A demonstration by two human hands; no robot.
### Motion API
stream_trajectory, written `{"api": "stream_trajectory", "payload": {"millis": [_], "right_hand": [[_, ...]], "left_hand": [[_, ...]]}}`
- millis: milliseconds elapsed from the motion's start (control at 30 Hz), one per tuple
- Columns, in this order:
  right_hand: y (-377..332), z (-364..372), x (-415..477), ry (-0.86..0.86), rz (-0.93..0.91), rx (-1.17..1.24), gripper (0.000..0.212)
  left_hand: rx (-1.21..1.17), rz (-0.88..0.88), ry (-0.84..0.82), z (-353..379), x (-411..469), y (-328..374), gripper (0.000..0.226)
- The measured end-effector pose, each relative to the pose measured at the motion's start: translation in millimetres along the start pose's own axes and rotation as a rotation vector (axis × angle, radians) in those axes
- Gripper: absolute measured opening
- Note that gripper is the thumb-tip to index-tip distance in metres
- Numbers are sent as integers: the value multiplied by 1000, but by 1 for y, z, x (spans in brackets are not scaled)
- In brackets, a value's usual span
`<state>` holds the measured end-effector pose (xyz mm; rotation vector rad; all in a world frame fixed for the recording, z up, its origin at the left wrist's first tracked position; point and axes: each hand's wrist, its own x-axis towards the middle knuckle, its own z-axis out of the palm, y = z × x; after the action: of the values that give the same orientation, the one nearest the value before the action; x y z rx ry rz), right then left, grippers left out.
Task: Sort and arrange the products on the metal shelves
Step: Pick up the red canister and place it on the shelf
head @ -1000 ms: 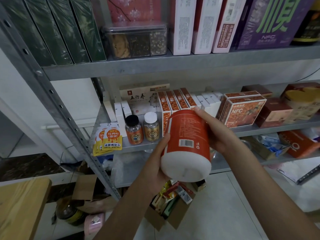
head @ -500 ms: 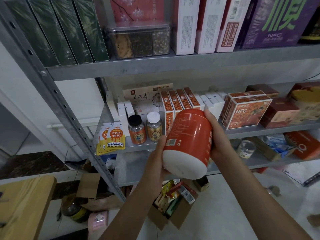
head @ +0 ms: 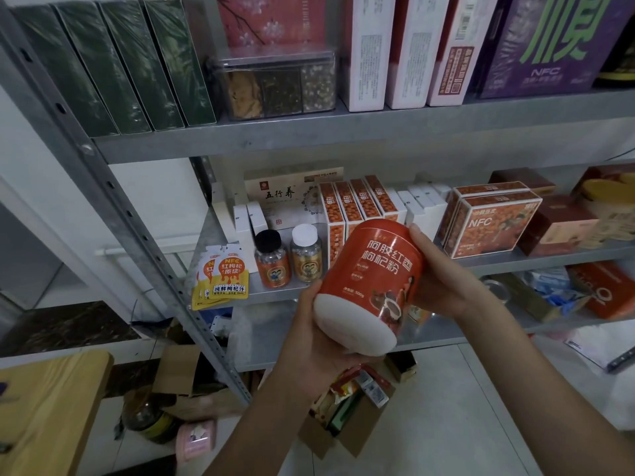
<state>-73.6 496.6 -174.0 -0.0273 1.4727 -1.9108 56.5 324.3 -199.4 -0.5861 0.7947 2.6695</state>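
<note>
A large red canister with a white base is held tilted in front of the middle metal shelf. My left hand cups it from below and left. My right hand grips its right side, thumb near the top rim. The label with white characters faces me. Behind it on the shelf stand two small pill bottles, slim orange boxes and orange NFC boxes.
Yellow sachets hang over the shelf's left front edge. The top shelf carries green boxes, a clear container, white boxes and a purple box. A slanted steel upright stands left. An open carton lies on the floor below.
Both hands have turned the canister about its axis: the barcode side rolled away and the printed front label now faces me. It also sits slightly more to the right.
</note>
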Motion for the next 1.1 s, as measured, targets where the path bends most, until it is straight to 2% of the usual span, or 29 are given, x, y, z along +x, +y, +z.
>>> {"api": "stream_trajectory", "payload": {"millis": [67, 133, 233, 367, 467, 533, 667, 733, 833, 933, 1100], "right_hand": [[-1, -6, 2, -64, 32, -36, 100], [-1, -8, 9, 13, 62, -77, 98], [-1, -5, 18, 137, 122, -99, 92], [-4, -1, 23, 158, 140, -128, 91], [-5, 1, 22, 111, 54, -134, 85], [-3, 1, 17, 61, -93, -175, 79], [-7, 5, 5, -73, -380, -329, 84], [-13, 8, 1, -144, -409, -401, 90], [-25, 12, -7, -227, -408, -595, 79], [-36, 10, -15, -288, -401, -782, 78], [-32, 16, -24, -237, -401, -907, 76]], "left_hand": [[-102, -82, -83, 1, -1, -2, 80], [-147, -114, -107, 5, -1, -3, 79], [-169, -140, -75, 13, 0, -2, 71], [-140, -111, -2, 24, -2, -1, 67], [-132, -77, 16, 25, -1, -1, 73], [-145, -49, 20, 21, 4, -2, 74], [-147, -49, 24, 10, 14, -4, 69], [-176, -56, 40, 3, 20, -5, 66], [-191, -51, 37, -5, 26, -5, 67], [-132, 43, 58, -14, 34, -6, 61], [3, 158, 63, -20, 43, -2, 54]]}}
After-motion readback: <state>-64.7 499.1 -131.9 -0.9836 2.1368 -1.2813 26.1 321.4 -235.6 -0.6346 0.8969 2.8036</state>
